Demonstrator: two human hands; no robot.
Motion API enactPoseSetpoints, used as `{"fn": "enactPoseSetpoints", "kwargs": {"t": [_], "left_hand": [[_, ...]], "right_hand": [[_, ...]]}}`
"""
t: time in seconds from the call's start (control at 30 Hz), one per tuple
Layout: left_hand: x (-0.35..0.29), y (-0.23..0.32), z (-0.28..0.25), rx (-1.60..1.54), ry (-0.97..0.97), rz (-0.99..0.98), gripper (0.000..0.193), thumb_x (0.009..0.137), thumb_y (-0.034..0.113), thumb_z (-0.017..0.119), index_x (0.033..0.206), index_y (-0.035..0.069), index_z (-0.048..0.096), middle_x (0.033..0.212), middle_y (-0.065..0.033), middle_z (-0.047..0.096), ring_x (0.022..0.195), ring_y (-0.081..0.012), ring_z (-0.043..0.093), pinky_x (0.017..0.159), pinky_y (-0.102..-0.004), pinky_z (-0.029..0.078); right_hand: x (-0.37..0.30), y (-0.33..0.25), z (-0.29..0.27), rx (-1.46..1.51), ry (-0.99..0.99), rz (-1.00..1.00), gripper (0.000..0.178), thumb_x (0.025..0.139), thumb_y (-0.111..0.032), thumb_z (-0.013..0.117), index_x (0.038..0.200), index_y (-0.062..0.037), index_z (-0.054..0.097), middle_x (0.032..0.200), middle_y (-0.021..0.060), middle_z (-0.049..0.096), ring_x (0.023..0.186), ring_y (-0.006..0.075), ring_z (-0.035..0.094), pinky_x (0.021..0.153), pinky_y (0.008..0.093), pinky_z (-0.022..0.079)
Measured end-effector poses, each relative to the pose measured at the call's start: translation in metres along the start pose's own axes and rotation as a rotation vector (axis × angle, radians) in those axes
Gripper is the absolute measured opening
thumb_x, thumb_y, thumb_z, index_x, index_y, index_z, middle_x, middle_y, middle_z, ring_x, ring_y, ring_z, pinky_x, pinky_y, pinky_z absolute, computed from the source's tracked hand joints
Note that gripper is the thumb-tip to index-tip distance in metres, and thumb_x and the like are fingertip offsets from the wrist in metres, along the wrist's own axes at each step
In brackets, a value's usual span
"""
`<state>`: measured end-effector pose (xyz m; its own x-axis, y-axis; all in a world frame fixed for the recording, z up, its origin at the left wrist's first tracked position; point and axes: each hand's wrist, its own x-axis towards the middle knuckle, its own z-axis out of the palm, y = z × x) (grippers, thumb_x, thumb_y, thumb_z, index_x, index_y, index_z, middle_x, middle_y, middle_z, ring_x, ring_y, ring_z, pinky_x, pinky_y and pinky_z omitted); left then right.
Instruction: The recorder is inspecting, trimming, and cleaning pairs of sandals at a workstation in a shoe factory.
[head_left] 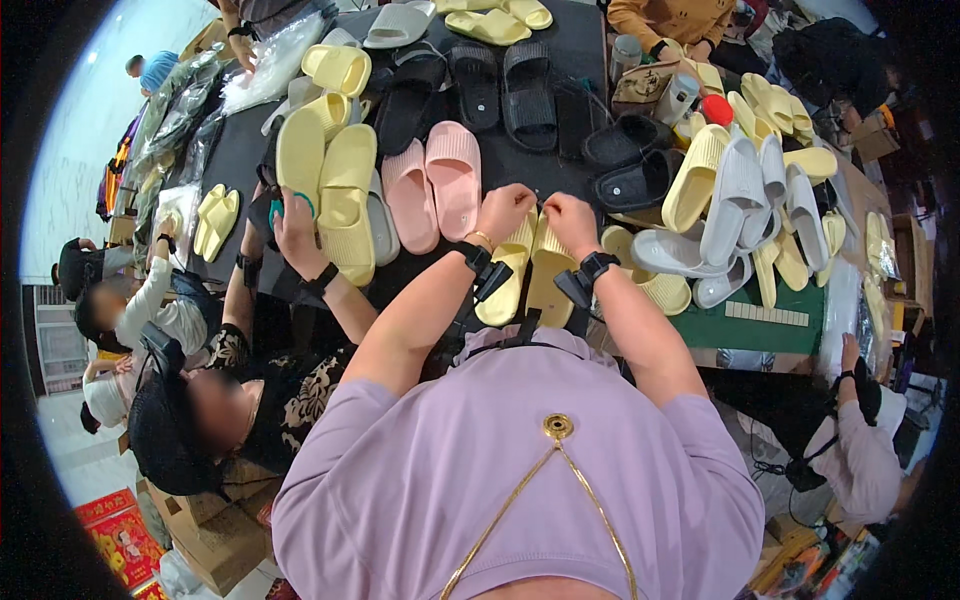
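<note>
A pair of pale yellow slippers lies side by side right in front of me, toes away: a left slipper (503, 283) and a right slipper (549, 285). My left hand (508, 212) is closed in a pinch above the far end of the left one. Close beside it, my right hand (572, 225) is also curled, fingertips pressed together over the right slipper. Whatever is between the fingers is too small or hidden to name. Pink slippers (452, 180) rest just left of my left hand. Black slippers (528, 98) lie beyond both hands.
Grey slippers (735, 190) and yellow slippers (697, 178) are heaped at the right, near a green mat (805, 305). At my left, a co-worker's hand (295, 232) is by more yellow slippers (347, 200). Across the dark table (580, 35), a person in orange (672, 20) works.
</note>
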<state>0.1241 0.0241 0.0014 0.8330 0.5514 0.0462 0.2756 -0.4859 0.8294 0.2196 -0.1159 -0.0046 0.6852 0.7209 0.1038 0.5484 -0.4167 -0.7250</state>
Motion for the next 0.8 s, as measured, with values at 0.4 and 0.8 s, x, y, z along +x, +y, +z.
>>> {"fn": "enactPoseSetpoints", "kwargs": {"t": [0.4,0.8], "left_hand": [[-0.021,0.008,0.0,-0.098,-0.027,-0.018,0.022,0.088,0.018,0.063,0.098,-0.001,0.067,0.084,-0.0123,0.07,0.076,-0.0175,0.067,0.068,-0.0292,0.051],[-0.026,0.018,-0.001,-0.069,-0.005,-0.029,0.022,0.085,0.018,0.065,0.095,-0.001,0.069,0.082,-0.0134,0.07,0.072,-0.0176,0.067,0.067,-0.0295,0.052]], "right_hand": [[-0.01,0.001,0.006,0.07,0.168,-0.071,0.011,0.085,-0.016,0.06,0.088,-0.007,0.065,0.085,0.0123,0.064,0.084,0.0332,0.06,0.074,0.0427,0.049],[-0.015,0.002,0.004,0.013,0.192,-0.124,0.009,0.084,-0.015,0.061,0.084,-0.0076,0.066,0.083,0.0095,0.066,0.083,0.0309,0.06,0.075,0.0414,0.049]]}}
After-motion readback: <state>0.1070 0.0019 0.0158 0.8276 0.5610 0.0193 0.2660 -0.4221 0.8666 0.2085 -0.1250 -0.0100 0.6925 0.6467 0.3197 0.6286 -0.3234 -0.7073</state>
